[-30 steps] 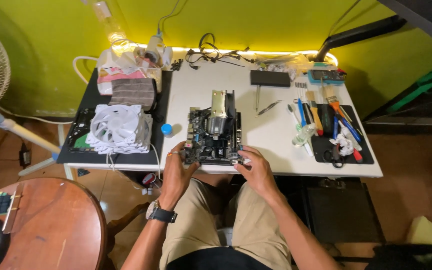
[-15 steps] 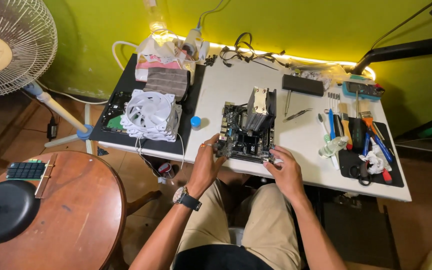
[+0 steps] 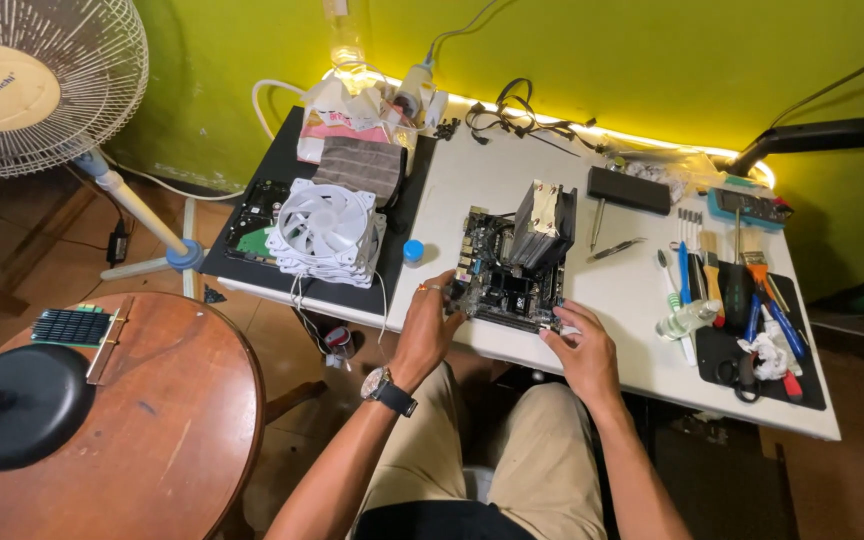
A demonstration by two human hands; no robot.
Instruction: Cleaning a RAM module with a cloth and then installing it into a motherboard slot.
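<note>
A black computer motherboard (image 3: 505, 280) with a tall finned cooler (image 3: 542, 225) lies on the white table (image 3: 632, 290) in front of me. My left hand (image 3: 430, 325) grips its near left corner; a watch is on that wrist. My right hand (image 3: 580, 350) holds its near right corner. Both hands are closed on the board's edges.
A stack of white case fans (image 3: 327, 230) sits on a black mat at left, beside a blue cap (image 3: 412, 251). Brushes, screwdrivers and scissors (image 3: 742, 300) lie at right. A round wooden table (image 3: 132, 430) and a standing fan (image 3: 37, 85) are at far left.
The view has swung left and down, bringing the wooden table and standing fan further in. Both hands stay on the motherboard's near corners.
</note>
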